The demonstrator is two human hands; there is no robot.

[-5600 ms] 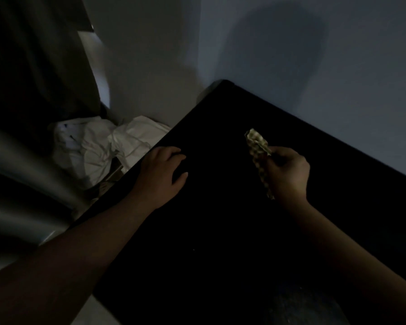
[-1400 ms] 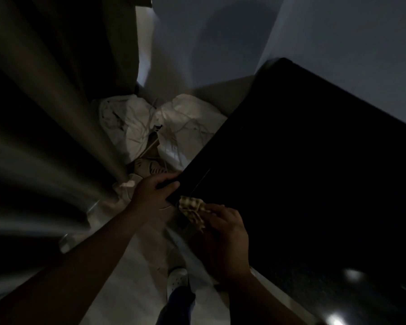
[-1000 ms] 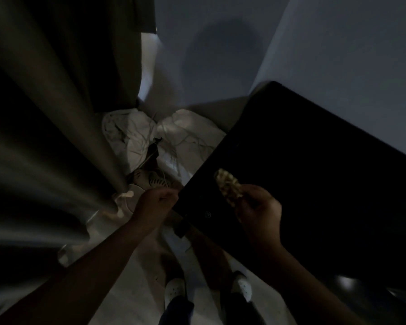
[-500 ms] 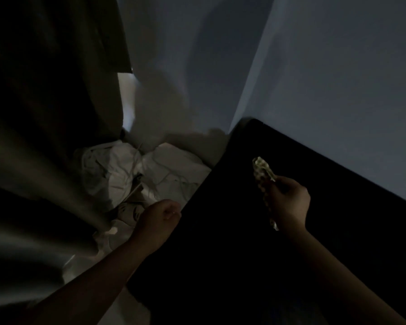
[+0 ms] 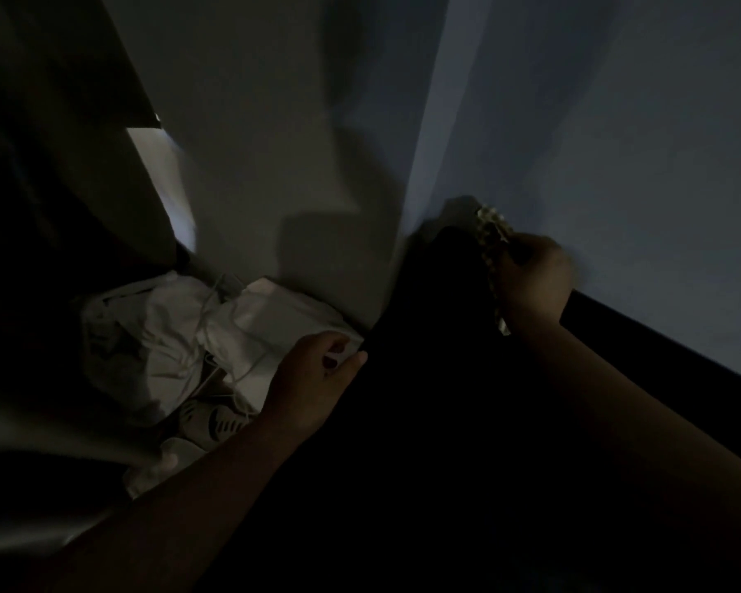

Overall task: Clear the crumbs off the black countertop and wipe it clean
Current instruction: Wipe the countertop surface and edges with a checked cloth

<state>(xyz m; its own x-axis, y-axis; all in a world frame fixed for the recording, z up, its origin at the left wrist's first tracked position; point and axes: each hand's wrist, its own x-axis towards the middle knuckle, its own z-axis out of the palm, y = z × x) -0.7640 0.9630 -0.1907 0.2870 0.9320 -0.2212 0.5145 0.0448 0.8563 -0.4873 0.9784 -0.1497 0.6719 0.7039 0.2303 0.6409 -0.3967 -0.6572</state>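
we're up at the far corner of the glossy black countertop (image 5: 454, 421), where it meets the pale grey wall (image 5: 617, 143). our right hand (image 5: 531, 280) has its fingers curled tight round a small folded checked cloth (image 5: 490, 229), one end poking out above the knuckles towards the wall, a tail hanging below the heel of the hand. our left hand (image 5: 317, 378) sits at the left edge of the top, fingers curled in, thumb out along the rim, cupped as if to catch; whether anything lies in it we cannot tell in this gloom. the risks, as we judge them: crumbs don't show on black in light this poor, so a stroke could skip a patch. a sweep running wide of the cupped palm would send bits over the edge into the heap of crumpled white bags (image 5: 180, 336) and the pale shoe (image 5: 215, 421) on the floor below. the bunched checked cloth also offers a narrow face, so it may shove bits into the wall seam. it sits at the corner, well apart from the left hand, with bare countertop between them.
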